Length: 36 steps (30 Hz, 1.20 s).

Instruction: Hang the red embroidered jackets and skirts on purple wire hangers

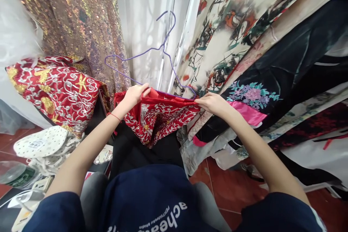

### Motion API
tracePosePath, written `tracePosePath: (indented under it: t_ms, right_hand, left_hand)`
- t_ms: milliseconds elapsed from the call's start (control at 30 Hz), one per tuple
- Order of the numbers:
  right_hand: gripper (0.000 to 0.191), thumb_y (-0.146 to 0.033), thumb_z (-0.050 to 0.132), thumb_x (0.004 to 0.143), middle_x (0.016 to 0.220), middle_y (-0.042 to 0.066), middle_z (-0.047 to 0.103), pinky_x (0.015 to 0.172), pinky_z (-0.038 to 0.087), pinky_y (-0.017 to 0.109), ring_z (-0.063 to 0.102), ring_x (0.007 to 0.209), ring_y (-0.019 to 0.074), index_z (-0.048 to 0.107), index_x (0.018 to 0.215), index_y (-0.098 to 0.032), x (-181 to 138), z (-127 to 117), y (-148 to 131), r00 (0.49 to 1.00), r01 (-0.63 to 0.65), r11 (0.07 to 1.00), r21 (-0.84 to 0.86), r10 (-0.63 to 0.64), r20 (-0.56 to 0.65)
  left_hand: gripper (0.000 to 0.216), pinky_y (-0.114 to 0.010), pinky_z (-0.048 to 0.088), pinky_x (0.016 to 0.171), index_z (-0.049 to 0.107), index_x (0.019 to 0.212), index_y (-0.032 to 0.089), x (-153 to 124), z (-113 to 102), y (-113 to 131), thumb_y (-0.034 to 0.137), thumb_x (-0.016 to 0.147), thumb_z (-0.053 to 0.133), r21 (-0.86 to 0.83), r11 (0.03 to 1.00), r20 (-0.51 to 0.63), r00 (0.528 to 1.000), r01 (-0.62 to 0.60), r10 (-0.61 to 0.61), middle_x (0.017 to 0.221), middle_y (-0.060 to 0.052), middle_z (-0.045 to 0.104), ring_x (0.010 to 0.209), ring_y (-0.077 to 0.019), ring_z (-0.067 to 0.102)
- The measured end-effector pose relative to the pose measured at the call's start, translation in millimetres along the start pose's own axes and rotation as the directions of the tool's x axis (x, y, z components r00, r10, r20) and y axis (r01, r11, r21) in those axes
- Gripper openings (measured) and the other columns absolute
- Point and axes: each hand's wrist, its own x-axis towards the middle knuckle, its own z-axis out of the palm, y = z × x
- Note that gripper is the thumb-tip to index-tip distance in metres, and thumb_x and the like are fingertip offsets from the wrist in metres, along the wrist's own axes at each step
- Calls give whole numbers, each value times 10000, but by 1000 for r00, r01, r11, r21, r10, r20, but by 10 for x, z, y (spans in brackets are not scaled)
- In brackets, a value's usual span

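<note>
In front of me a red garment with silver and gold embroidery [168, 114] hangs over the lower bar of a purple wire hanger [163, 46]. My left hand [135, 94] pinches its upper edge near the left side. At the right corner of the same edge, my right hand [212, 103] grips the cloth close to the hanger's end. The hanger's hook points up and its lower bar is mostly covered by the red fabric. A second red embroidered piece [58, 92] lies to the left, apart from both hands.
Gold sequined cloth [89, 18] and white curtain fabric [146, 3] hang behind. To the right hang a floral-print garment [217, 36] and a dark one [293, 65]. A dotted white bag [43, 141] and a plastic bottle [19, 175] are at lower left.
</note>
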Motion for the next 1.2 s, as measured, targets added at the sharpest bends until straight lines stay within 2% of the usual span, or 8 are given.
tracePosePath:
  t_ms: [267,467,633,767,900,1000,1100,1200]
  right_hand:
    - [216,-238,511,984,958,29,810,729,473,287,695,737,175,724,950,-249,23,-89,-15,999,-45,999,-19,45,22]
    - [275,-268,445,1007,929,49,790,686,472,311,698,772,199,715,1055,-253,311,-424,82,973,-142,989,38,146,-180]
    - [257,-320,438,1004,1249,83,684,913,510,387,648,1134,244,685,1007,-246,653,-407,-1,933,-116,898,424,246,-264]
    - [273,-409,445,989,927,52,656,869,501,381,619,914,221,584,842,-225,836,-212,-75,941,-130,667,734,316,-121]
    - [340,-491,424,988,731,-11,518,733,451,303,504,711,161,466,771,-232,866,-76,-98,936,-120,548,828,341,-90]
    - [302,-502,460,973,795,-5,562,741,447,292,520,738,159,492,839,-233,786,8,-71,897,-132,515,847,426,-119]
    - [283,-513,504,949,839,-1,609,725,457,285,547,729,161,535,962,-232,700,73,-40,854,-160,444,882,511,-102]
    - [325,-518,490,959,866,24,654,781,469,304,595,781,180,599,967,-213,679,93,-41,847,-166,463,871,519,-114]
  left_hand:
    - [375,-288,304,602,635,1019,231,-26,9,-39,476,1019,352,81,997,-6,1000,1,0,820,-90,714,725,-215,653]
    - [366,-296,286,592,628,992,240,-36,-13,135,496,1020,367,128,991,82,995,43,-54,843,-76,726,728,-219,656]
    - [338,-291,299,587,609,984,240,-116,0,237,500,1007,394,-50,997,79,996,55,-51,813,-49,710,687,-190,631]
    - [393,-293,354,609,632,1116,223,-86,-20,146,505,1007,382,-66,994,76,994,86,-81,846,-76,721,724,-217,656]
    - [482,-337,459,818,499,1447,210,-119,-29,72,387,1020,365,11,996,25,996,91,-91,1181,-149,705,1073,-279,657]
    - [580,-433,348,1121,389,1544,154,-282,-39,49,313,988,440,53,992,-11,993,-117,118,1491,-206,511,1385,-308,461]
    - [513,-501,246,1204,553,1426,151,-475,-176,26,284,931,549,16,948,185,933,-317,308,1583,-208,401,1479,-339,347]
    - [416,-474,330,1174,736,1129,178,-578,-479,-48,386,769,762,-115,969,457,855,-219,247,1488,-180,532,1419,-362,436]
